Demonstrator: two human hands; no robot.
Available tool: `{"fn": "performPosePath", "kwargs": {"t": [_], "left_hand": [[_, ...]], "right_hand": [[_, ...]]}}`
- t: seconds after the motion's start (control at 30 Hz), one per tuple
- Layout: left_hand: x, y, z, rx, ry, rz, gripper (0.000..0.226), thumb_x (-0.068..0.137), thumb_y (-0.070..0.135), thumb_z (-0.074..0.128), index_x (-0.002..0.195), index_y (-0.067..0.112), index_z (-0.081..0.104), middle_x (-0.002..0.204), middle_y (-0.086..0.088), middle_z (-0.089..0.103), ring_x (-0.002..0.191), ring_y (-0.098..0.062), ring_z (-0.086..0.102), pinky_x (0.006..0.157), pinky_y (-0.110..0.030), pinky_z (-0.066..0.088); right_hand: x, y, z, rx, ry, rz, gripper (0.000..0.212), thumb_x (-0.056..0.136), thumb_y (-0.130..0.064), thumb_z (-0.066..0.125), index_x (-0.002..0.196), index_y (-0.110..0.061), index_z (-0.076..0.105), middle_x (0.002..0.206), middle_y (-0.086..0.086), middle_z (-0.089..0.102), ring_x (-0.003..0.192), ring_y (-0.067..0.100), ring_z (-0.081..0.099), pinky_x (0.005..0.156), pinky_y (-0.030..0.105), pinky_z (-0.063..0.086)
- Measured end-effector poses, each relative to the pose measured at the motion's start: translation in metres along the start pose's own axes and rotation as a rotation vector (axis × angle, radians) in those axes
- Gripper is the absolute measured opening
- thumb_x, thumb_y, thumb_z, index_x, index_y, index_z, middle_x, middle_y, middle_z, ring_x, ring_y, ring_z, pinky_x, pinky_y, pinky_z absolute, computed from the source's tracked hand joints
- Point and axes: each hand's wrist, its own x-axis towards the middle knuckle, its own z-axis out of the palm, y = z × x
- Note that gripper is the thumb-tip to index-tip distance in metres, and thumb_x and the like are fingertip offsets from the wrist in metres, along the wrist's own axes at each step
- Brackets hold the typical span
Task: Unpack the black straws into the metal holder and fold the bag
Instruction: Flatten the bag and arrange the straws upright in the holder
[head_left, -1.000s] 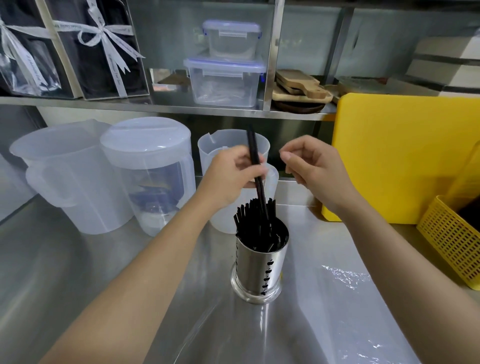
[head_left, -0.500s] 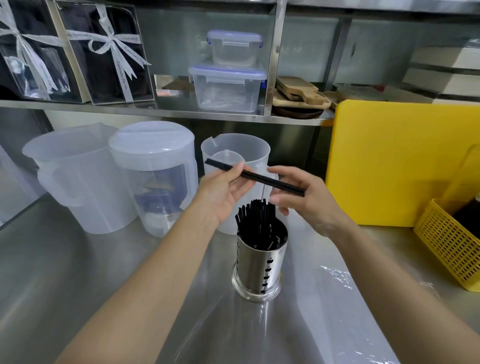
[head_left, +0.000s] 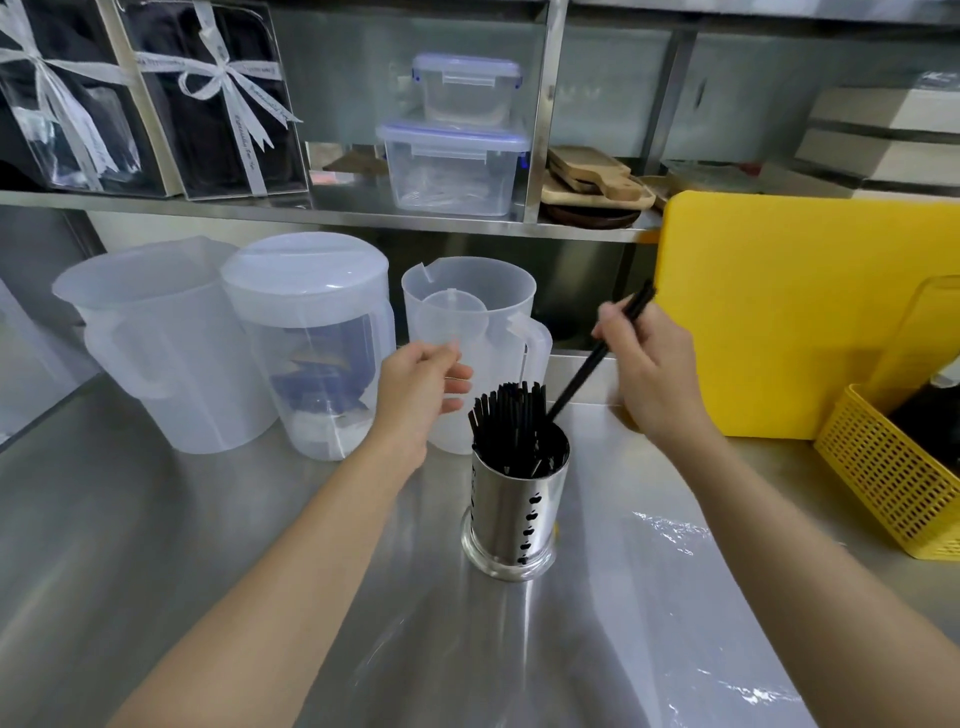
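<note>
A shiny metal holder (head_left: 514, 525) with small cut-outs stands on the steel counter at centre, filled with several black straws (head_left: 506, 421) standing upright. My right hand (head_left: 652, 374) grips one black straw (head_left: 587, 366) that slants down to the left, its lower tip at the holder's rim. My left hand (head_left: 421, 387) hovers just left of the straws, fingers loosely curled, holding nothing. The clear plastic bag (head_left: 670, 623) lies flat on the counter, right of and in front of the holder, under my right forearm.
Three translucent plastic jugs (head_left: 322, 338) stand behind the holder to the left. A yellow cutting board (head_left: 795, 312) leans at the right, with a yellow basket (head_left: 893, 478) beside it. A shelf above carries boxes and containers (head_left: 452, 166).
The single straw passed from my left hand to my right hand. It swung from upright to level to slanted, and its tip now points into the holder. My left hand let go.
</note>
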Motion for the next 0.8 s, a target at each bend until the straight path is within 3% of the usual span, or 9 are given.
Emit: {"fn": "performPosePath", "kwargs": {"t": [0.13, 0.2, 0.27, 0.33, 0.47, 0.53, 0.6, 0.67, 0.8], "left_hand": [[-0.006, -0.019, -0.002, 0.192, -0.114, 0.143, 0.014, 0.086, 0.012, 0.057, 0.074, 0.017, 0.059, 0.073, -0.002, 0.064, 0.067, -0.014, 0.057, 0.065, -0.027, 0.046], [-0.007, -0.029, -0.005, 0.335, -0.207, 0.205, 0.010, 0.083, 0.017, 0.063, 0.076, 0.023, 0.061, 0.077, 0.001, 0.063, 0.070, -0.014, 0.055, 0.070, -0.027, 0.044], [-0.007, -0.034, -0.010, 0.441, -0.351, 0.217, 0.010, 0.079, 0.022, 0.069, 0.085, 0.024, 0.062, 0.088, 0.003, 0.063, 0.071, -0.013, 0.050, 0.072, -0.025, 0.042], [-0.009, -0.036, -0.013, 0.519, -0.485, 0.208, 0.027, 0.074, 0.023, 0.074, 0.097, 0.023, 0.061, 0.098, 0.003, 0.060, 0.070, -0.013, 0.044, 0.069, -0.024, 0.039], [-0.013, -0.037, -0.012, 0.641, -0.533, 0.227, 0.045, 0.067, 0.021, 0.080, 0.108, 0.021, 0.059, 0.082, 0.007, 0.049, 0.065, -0.011, 0.041, 0.063, -0.021, 0.037], [-0.013, -0.040, -0.009, 0.647, -0.513, 0.219, 0.045, 0.068, 0.021, 0.080, 0.108, 0.020, 0.059, 0.076, 0.008, 0.049, 0.060, -0.003, 0.045, 0.062, -0.016, 0.040], [-0.012, -0.043, -0.006, 0.575, -0.505, 0.218, 0.040, 0.068, 0.019, 0.079, 0.103, 0.022, 0.059, 0.085, 0.004, 0.059, 0.058, 0.002, 0.050, 0.062, -0.012, 0.042], [-0.010, -0.046, -0.003, 0.514, -0.493, 0.223, 0.034, 0.069, 0.016, 0.078, 0.095, 0.026, 0.059, 0.094, 0.000, 0.064, 0.065, -0.004, 0.053, 0.068, -0.019, 0.044], [-0.008, -0.045, 0.003, 0.431, -0.449, 0.242, 0.033, 0.072, 0.008, 0.075, 0.082, 0.034, 0.057, 0.091, -0.003, 0.065, 0.068, -0.011, 0.055, 0.072, -0.029, 0.052]], "right_hand": [[-0.015, 0.041, 0.020, -0.406, -0.461, 0.236, 0.019, 0.090, -0.035, 0.054, 0.089, -0.016, 0.054, 0.068, -0.004, 0.052, 0.065, 0.007, 0.053, 0.058, 0.024, 0.041], [-0.021, 0.057, 0.024, -0.524, -0.562, 0.292, 0.026, 0.085, -0.038, 0.060, 0.101, -0.019, 0.053, 0.076, -0.002, 0.054, 0.073, 0.016, 0.055, 0.063, 0.031, 0.046], [-0.023, 0.057, 0.022, -0.454, -0.539, 0.269, 0.020, 0.084, -0.021, 0.064, 0.100, -0.019, 0.053, 0.072, -0.001, 0.051, 0.070, 0.018, 0.052, 0.061, 0.027, 0.043], [-0.021, 0.052, 0.017, -0.389, -0.590, 0.218, 0.023, 0.081, -0.005, 0.063, 0.095, -0.021, 0.054, 0.068, -0.002, 0.049, 0.065, 0.015, 0.048, 0.055, 0.019, 0.038], [-0.023, 0.044, 0.013, -0.348, -0.908, 0.256, 0.041, 0.074, -0.014, 0.075, 0.110, -0.020, 0.055, 0.070, -0.002, 0.053, 0.063, 0.010, 0.049, 0.060, 0.021, 0.040], [-0.028, 0.045, 0.016, -0.355, -0.937, 0.273, 0.053, 0.070, -0.022, 0.079, 0.116, -0.021, 0.052, 0.072, -0.001, 0.052, 0.065, 0.012, 0.048, 0.062, 0.026, 0.040], [-0.032, 0.048, 0.022, -0.341, -0.877, 0.275, 0.057, 0.068, -0.028, 0.080, 0.117, -0.021, 0.051, 0.073, 0.000, 0.053, 0.066, 0.013, 0.049, 0.063, 0.029, 0.041], [-0.033, 0.051, 0.028, -0.326, -0.813, 0.266, 0.052, 0.068, -0.032, 0.080, 0.112, -0.021, 0.054, 0.079, 0.007, 0.060, 0.069, 0.016, 0.052, 0.065, 0.035, 0.046], [-0.033, 0.058, 0.036, -0.322, -0.737, 0.226, 0.031, 0.072, -0.034, 0.075, 0.095, -0.019, 0.062, 0.089, 0.020, 0.065, 0.076, 0.032, 0.058, 0.070, 0.047, 0.050]]}}
